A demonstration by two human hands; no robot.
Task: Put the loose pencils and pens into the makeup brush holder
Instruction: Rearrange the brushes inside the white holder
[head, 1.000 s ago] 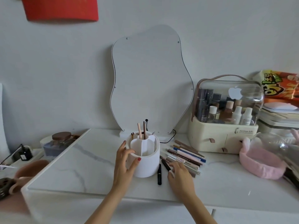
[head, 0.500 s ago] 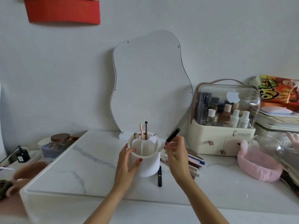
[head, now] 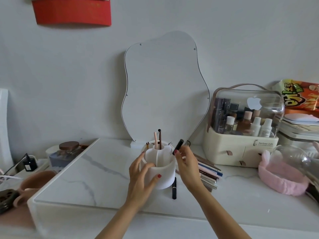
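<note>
A white round makeup brush holder (head: 164, 176) with inner dividers stands mid-table. A pink stick and a dark brush poke up from its centre. My left hand (head: 140, 176) wraps its left side, thumb on the front wall. My right hand (head: 187, 165) is at the holder's right rim, pinching a black pen (head: 177, 147) that tilts up above the rim. A second black pen (head: 174, 188) lies flat on the table in front of the holder. A pile of loose pencils and pens (head: 209, 171) lies to the right, partly hidden by my right hand.
A wavy mirror (head: 165, 87) leans on the wall behind the holder. A cream cosmetics case (head: 241, 149) with a clear lid stands at the right, a pink headband (head: 283, 176) beside it. A lidded jar (head: 69, 149) sits left of the marble table (head: 96, 178).
My right hand picked a black pen from the pile and raised it to the holder's right rim. My left hand kept hold of the holder.
</note>
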